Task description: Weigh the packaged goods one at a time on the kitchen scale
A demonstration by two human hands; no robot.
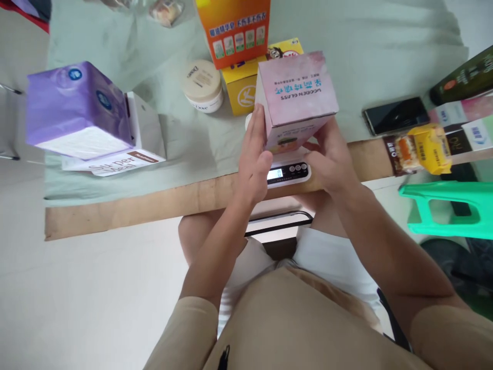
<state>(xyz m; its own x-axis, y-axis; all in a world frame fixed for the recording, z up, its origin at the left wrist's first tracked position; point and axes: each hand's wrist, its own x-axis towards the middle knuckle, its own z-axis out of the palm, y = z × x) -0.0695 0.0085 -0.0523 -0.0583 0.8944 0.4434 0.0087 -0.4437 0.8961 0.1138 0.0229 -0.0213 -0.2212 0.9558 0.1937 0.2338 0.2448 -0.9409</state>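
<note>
1. Left hand [257,154] presses flat, fingers straight, against the pink box [296,97].
2. Right hand [331,159] curls around its other side.
3. Box sits over the scale [288,172] at the bench's [154,203] near edge.

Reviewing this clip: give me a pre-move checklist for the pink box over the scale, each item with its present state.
1. Both hands on pink box: ok, left hand and right hand grip its sides.
2. Scale display readable: ok, it shows 0.
3. Box resting on the scale platform: cannot tell, the box hides it.
4. Scale fully on the table: ok, near the front edge.
5. Neighbours apart from the box: cannot tell, the yellow box stands close behind.
</note>
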